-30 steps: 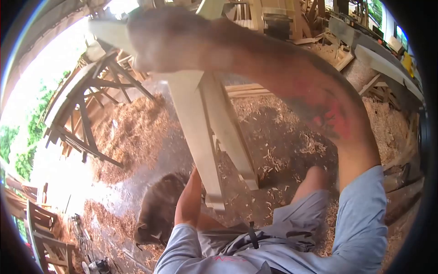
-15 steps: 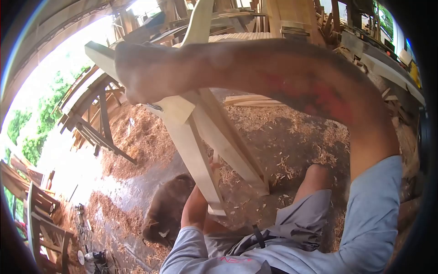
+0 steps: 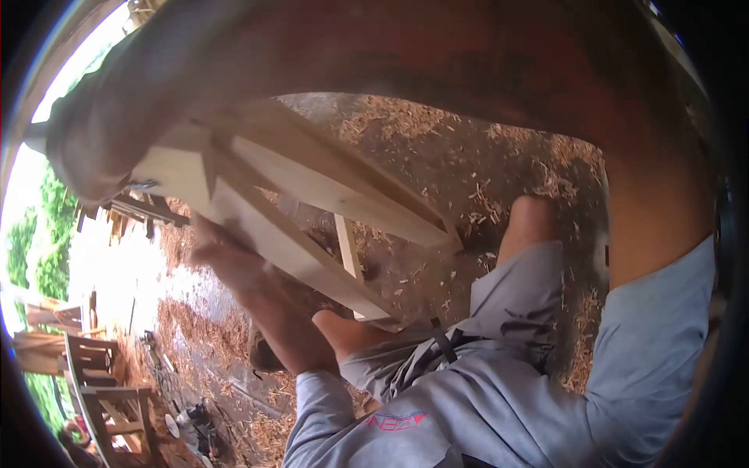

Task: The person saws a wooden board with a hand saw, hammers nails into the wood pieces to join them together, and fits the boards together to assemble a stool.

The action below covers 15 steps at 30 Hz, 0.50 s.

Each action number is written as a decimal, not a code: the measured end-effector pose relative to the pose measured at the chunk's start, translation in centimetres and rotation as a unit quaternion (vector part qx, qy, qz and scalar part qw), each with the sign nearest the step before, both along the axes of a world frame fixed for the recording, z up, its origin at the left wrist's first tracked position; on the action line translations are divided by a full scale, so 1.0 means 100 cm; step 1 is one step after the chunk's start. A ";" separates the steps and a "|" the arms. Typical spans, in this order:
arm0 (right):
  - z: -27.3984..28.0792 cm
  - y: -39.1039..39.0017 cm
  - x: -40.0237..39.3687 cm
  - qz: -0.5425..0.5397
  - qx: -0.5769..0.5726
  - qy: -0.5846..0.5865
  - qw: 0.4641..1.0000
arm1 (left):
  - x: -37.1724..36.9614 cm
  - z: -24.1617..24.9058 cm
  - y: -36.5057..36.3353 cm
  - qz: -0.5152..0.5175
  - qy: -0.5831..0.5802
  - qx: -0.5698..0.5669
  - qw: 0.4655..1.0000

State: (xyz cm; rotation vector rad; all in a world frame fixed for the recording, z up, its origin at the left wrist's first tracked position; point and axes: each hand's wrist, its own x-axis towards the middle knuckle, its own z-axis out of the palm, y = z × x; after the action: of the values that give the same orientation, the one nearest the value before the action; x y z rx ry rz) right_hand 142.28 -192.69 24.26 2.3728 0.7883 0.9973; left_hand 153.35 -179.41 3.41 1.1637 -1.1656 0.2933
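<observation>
My right arm arches across the top of the view, and my right hand (image 3: 90,160) is wrapped round the upper left part of a pale wooden frame (image 3: 289,234). A small metal piece (image 3: 144,185) shows beside that hand. The frame's long legs slant down toward my knees, with a thin wooden strip (image 3: 348,246) between them. My left hand (image 3: 214,242) is blurred by motion beside the frame's near board, below the joint; its fingers cannot be made out.
Wood shavings (image 3: 390,117) cover much of the dark floor. Wooden structures (image 3: 101,382) stand at the lower left. A power tool (image 3: 199,429) lies on the floor near them. My bent knees are below the frame.
The view has tilted down. The frame has tipped over more to the left with my right hand on it. My left hand has come up from behind the near leg to the frame's left side.
</observation>
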 end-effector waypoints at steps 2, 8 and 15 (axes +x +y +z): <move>0.000 -0.003 -0.011 0.002 0.082 0.067 0.994 | -0.007 0.015 -0.008 0.171 0.006 0.042 0.984; -0.018 -0.032 -0.041 0.040 0.340 0.171 0.924 | -0.045 0.060 -0.035 0.150 0.174 0.074 0.971; -0.214 -0.158 -0.086 -0.051 0.737 0.113 0.665 | -0.036 0.046 -0.023 0.112 0.189 0.020 0.975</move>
State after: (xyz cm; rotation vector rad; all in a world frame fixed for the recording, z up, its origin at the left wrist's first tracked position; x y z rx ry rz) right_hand 133.68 -208.47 2.83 3.8182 -0.4580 1.6518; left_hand 149.71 -181.70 8.05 1.3218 -0.7106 0.2067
